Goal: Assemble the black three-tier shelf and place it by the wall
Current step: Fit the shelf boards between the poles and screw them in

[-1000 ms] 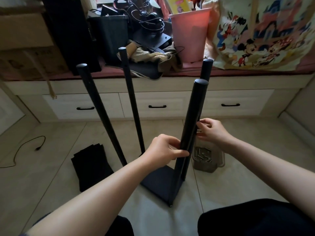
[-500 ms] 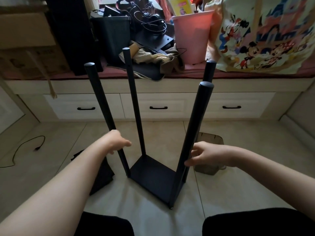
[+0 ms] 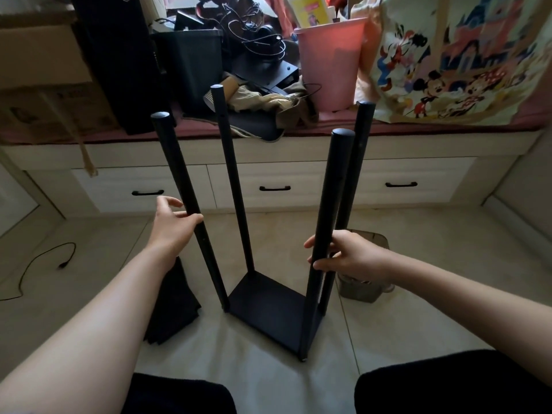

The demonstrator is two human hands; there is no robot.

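Note:
The black shelf frame stands on the tiled floor in front of me: one black bottom board with several black poles rising from its corners. My left hand is at the near left pole, thumb touching it and fingers loosely curved round it. My right hand grips the near right pole at mid height. The far left pole and far right pole stand free. A stack of loose black boards lies on the floor left of the frame.
A small clear plastic bag of parts sits on the floor right of the frame. A white drawer bench runs behind, piled with boxes, cables, a pink bin and a cartoon bag. A black cable lies at left.
My left hand left the near right pole, crossed to the near left pole and rose along it. My right hand dropped from the far pole and took the near right pole.

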